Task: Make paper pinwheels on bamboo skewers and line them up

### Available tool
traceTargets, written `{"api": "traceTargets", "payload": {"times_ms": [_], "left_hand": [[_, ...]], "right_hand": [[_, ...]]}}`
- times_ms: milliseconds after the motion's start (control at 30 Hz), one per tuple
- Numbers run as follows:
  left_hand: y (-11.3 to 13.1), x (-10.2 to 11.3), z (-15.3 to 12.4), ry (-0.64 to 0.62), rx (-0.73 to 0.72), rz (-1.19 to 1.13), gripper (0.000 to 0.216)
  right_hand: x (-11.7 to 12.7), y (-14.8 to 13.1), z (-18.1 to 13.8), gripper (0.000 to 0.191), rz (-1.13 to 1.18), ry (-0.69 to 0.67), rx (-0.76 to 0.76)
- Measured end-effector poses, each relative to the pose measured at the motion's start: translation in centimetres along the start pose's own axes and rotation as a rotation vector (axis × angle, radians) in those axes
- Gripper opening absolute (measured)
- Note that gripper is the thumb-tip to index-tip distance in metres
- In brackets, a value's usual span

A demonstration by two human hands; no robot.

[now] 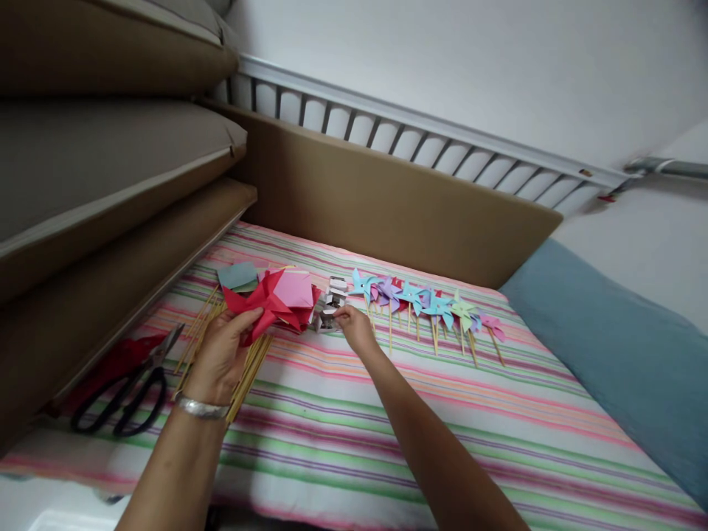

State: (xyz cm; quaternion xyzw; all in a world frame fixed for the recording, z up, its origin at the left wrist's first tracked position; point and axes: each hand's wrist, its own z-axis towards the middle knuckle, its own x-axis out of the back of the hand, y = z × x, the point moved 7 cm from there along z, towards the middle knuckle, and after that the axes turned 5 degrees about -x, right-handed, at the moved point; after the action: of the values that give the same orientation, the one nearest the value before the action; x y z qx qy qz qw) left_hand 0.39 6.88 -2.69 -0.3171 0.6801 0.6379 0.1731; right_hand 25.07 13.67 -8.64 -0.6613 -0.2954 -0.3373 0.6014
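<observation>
My left hand (221,350) is closed on a red paper pinwheel (264,302), thumb on top of its folded blades. Pink paper squares (294,288) lie just behind the pinwheel. To the right, my right hand (355,329) reaches with its fingertips pinched at small clear plastic bags (326,313) of tiny parts; whatever is between the fingertips is too small to make out. Thin wooden sticks (251,372) lie under and beside my left hand. A blue-green paper stack (237,276) sits behind them.
A row of finished pinwheels (412,295) on sticks lies to the right. Black-handled scissors (130,391) rest at the left by red paper (105,369). Stacked cushions (110,169) rise on the left; a brown board (387,199) stands behind the striped cloth (354,435).
</observation>
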Motion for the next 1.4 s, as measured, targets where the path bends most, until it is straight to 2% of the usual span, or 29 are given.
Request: {"api": "traceTargets", "payload": {"times_ms": [200,333,600,700,967,1100,1267,1400], "left_hand": [[-0.6,-0.4,0.2,-0.003,0.009,0.020,0.020],[-1.0,-0.7,0.1,-0.026,0.008,0.016,0.019],[-1.3,-0.6,0.4,-0.026,-0.005,0.068,0.020],[-1.7,-1.0,0.3,-0.024,0.008,0.068,0.017],[-2.5,-1.4,-0.1,-0.003,0.061,0.086,0.020],[-2.5,-1.6,0.0,-0.004,0.053,0.084,0.017],[-3.4,-2.2,-0.3,-0.022,0.057,0.075,0.018],[-5.1,-2.7,-0.8,-0.056,0.099,0.127,0.023]], "right_hand": [[-2.9,1.6,-5.7,0.021,0.113,-0.112,-0.028],[-3.7,1.7,-7.6,0.020,0.116,-0.132,-0.008],[-1.3,3.8,-9.1,0.023,0.105,-0.029,-0.052],[-1.0,3.7,-9.6,0.022,0.068,-0.005,-0.049],[-2.0,1.5,-8.8,0.020,-0.133,0.021,-0.105],[-2.8,1.0,-8.5,0.011,-0.184,-0.008,-0.095],[-3.3,0.7,-8.3,0.018,-0.131,-0.052,-0.020],[-2.8,1.0,-8.5,0.020,0.017,-0.073,0.028]]}}
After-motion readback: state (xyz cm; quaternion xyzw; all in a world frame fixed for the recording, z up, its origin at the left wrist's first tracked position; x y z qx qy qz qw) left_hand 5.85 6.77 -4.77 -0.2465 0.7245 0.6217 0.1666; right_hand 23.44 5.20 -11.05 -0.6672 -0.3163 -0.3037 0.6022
